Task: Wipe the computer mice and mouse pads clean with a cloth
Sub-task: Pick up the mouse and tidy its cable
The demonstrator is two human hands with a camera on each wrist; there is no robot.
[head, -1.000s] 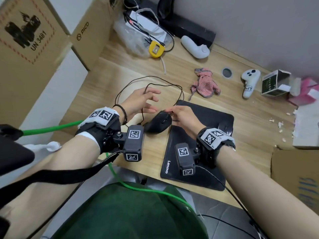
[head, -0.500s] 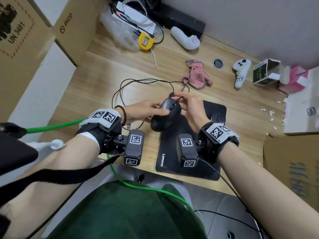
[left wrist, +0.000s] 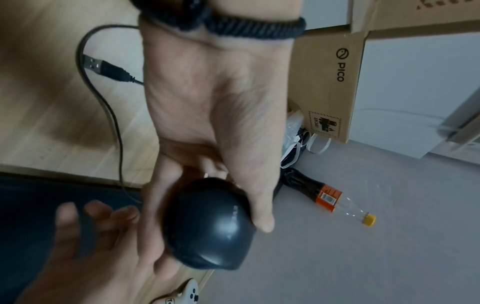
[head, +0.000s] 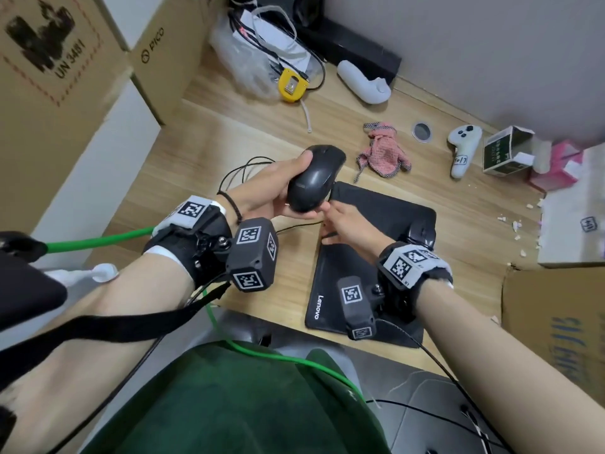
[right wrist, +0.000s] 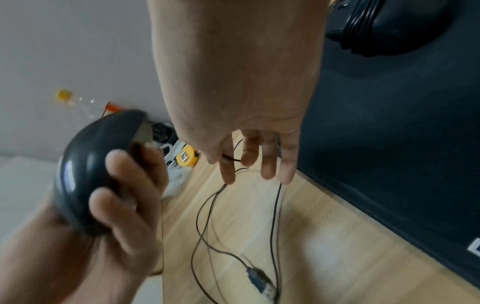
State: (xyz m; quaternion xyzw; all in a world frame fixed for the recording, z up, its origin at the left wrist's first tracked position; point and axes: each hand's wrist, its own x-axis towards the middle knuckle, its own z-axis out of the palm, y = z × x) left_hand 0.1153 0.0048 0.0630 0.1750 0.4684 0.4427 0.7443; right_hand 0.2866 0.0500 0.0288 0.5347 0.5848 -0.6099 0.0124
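Left hand (head: 262, 191): centre frame, fingers curled round black wired mouse (head: 314, 178), held above the tabletop (head: 196, 132). Right hand (head: 350, 224): just right of it, fingers loose and straight, holding nothing, over black mouse pad (head: 386, 208). Pink cloth (head: 383, 155): upper right of mouse, lying on tabletop.

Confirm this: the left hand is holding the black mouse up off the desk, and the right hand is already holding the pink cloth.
Not quite. The left hand does hold the black mouse up off the desk, but the right hand holds no cloth. The head view shows the pink cloth lying on the desk, untouched.
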